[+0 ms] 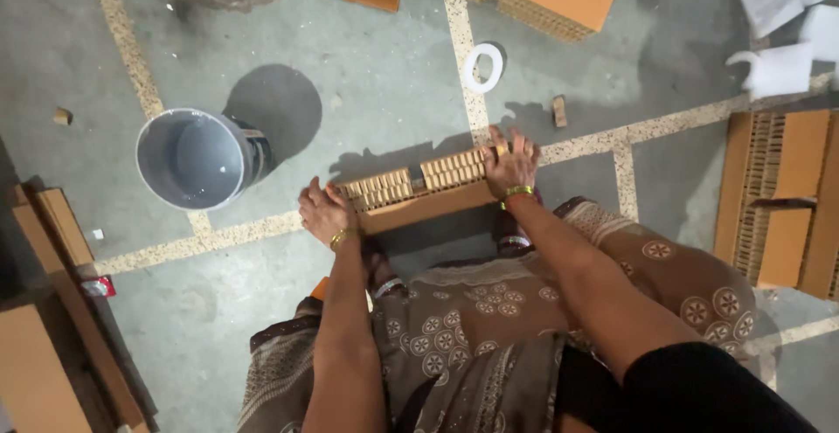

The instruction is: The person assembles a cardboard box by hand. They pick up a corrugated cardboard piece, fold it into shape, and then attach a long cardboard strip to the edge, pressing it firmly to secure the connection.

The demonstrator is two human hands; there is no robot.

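The left hand [322, 212] and right hand [509, 164] each clasp one end of a honeycomb cardboard block [418, 190], fingers curled over its open-celled top edge. The block stands on edge on the concrete floor [367, 92] just ahead of the person's feet, its long axis running left to right (the right end tilted slightly farther away). A grey bucket [194, 159] stands nearby, beyond the left hand.

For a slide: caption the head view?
Both hands, left hand and right hand, grip a honeycomb cardboard block.
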